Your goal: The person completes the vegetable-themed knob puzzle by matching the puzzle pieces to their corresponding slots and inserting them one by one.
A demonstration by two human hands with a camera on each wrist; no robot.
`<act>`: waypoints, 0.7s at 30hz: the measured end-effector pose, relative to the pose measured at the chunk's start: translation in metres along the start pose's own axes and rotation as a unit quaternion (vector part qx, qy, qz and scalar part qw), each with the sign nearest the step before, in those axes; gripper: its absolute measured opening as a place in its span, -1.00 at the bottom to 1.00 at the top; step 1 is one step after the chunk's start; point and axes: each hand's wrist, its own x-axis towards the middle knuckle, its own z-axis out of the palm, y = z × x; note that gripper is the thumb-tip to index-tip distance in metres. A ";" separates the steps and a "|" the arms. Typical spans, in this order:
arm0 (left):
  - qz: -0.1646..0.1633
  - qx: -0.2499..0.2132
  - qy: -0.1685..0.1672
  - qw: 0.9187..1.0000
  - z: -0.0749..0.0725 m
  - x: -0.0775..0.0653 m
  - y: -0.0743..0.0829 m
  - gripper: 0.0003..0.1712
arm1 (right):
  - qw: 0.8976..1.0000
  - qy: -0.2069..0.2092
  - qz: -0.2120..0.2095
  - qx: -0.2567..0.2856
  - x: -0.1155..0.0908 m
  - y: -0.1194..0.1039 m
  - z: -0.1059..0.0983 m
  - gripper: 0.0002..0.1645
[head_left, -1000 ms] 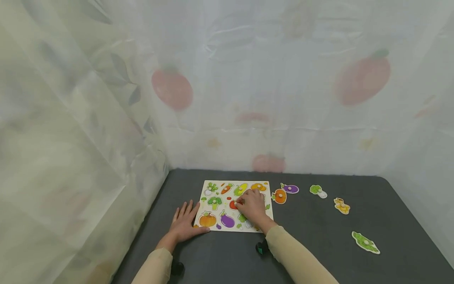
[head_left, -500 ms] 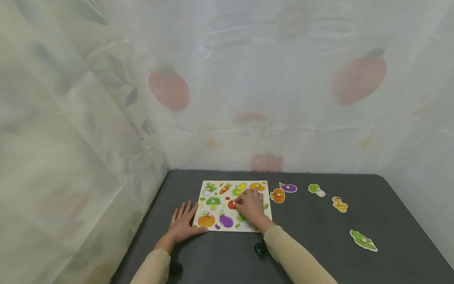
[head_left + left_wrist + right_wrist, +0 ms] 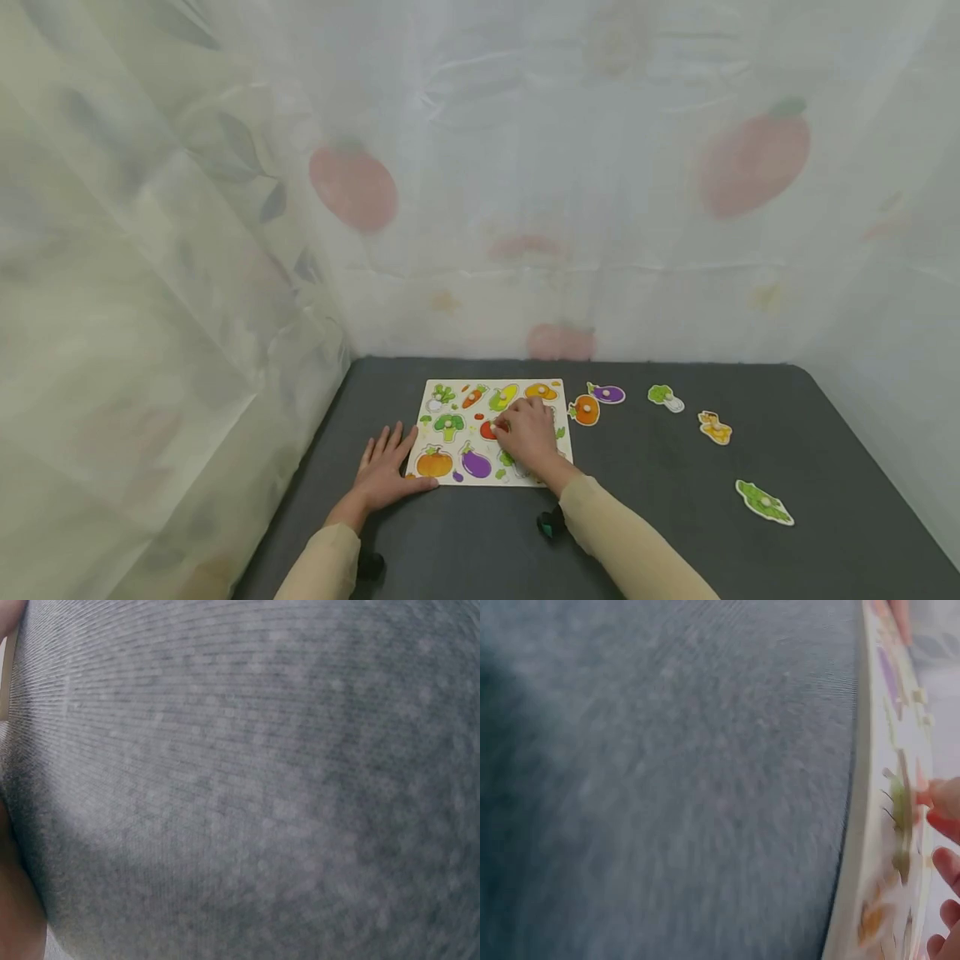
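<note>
A white vegetable puzzle board lies at the back of the dark table. My left hand rests flat at its left edge, fingers spread, with the thumb along the front left corner. Over the middle right of the board, my right hand pinches the tomato piece with thumb and fingertips. The hand covers part of the board's right side. In the right wrist view, fingertips reach to the board from the right edge. The left wrist view shows mostly grey tabletop, with slivers of the hand.
Loose knobbed pieces lie right of the board: an orange pumpkin-like piece, an eggplant, a green-and-white vegetable, a yellow piece and a green pod-like piece. A printed curtain hangs behind the table and along its left side.
The head view has shifted slightly. Both hands keep their places on the board, and the right hand's pinch on the tomato piece looks the same.
</note>
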 end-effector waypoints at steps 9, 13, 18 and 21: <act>0.005 -0.008 -0.003 1.000 -0.002 -0.001 0.003 0.40 | 0.991 0.070 0.039 0.103 -0.008 0.044 -0.058 -0.70; 0.002 -0.007 -0.002 1.000 0.000 0.000 0.001 0.41 | 0.988 0.087 0.050 0.119 -0.018 0.077 -0.089 -0.70; 0.007 -0.014 0.002 1.000 -0.001 0.000 -0.001 0.40 | 0.989 0.092 0.055 0.107 -0.046 0.118 -0.118 -0.71; 0.009 -0.013 0.000 1.000 -0.003 -0.001 -0.001 0.40 | 0.991 0.092 0.049 0.087 -0.071 0.143 -0.130 -0.73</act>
